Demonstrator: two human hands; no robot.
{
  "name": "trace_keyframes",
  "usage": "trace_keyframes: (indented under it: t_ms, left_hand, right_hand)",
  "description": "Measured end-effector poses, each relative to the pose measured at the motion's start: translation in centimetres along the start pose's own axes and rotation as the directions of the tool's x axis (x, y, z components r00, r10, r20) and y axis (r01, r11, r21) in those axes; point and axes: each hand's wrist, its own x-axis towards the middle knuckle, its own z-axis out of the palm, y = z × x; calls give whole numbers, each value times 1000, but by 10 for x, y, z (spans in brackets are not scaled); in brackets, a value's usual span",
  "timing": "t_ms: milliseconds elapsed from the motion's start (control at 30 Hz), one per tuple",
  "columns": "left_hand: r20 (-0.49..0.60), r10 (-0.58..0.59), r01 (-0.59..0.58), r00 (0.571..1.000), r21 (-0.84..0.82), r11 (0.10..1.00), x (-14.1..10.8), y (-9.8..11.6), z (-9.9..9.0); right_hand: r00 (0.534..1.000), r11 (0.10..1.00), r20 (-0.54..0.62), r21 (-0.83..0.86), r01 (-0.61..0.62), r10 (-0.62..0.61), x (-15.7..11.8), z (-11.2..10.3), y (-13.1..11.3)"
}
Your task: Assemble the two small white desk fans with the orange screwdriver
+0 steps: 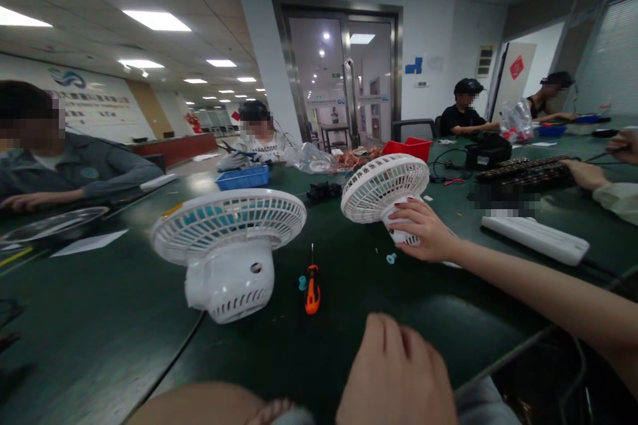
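On the right, my right hand (419, 229) is wrapped round the white base of a fan (383, 186), its fingers on top and thumb below. The fan's round grille tilts up and to the left. My left hand (399, 372) is near the bottom edge, back up and fingers curled; anything inside it is hidden. A second white fan (242, 279) stands on the left with blue blades behind its grille. Between the fans lies an orange and black screwdriver (312, 292) beside a small teal part (302, 283). Another teal part (391, 258) lies below the right fan.
Behind are a blue tray (242, 177), a red bin (409, 147) and a dark tangle of parts (323, 192). A white power strip (535, 238) lies right. A cable runs from the left fan. A co-worker's hand (591, 174) is at the right; other people sit round the green table (349, 292).
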Motion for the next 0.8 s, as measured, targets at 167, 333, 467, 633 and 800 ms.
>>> trace_keyframes:
  t_ms: [167,333,467,633,800]
  left_hand:
    - [-41,-199,202,979,104,974,85,-3,18]
    - [-3,-186,185,983,120,975,82,-30,52]
    - [-51,-99,102,994,78,992,84,-43,64]
    - [-40,-69,70,997,20,997,89,-50,71]
    - [15,-73,74,997,-75,994,89,-57,77]
  right_hand:
    - [1000,1000,-11,-5,5,-5,0,1,2]
    - [1000,1000,-2,-9,7,-7,0,1,1]
    - [1000,1000,-5,-18,6,-6,0,1,0]
    - [1000,1000,-2,-6,24,-24,-2,2,1]
    - [1000,999,-13,-38,14,-15,-4,2,2]
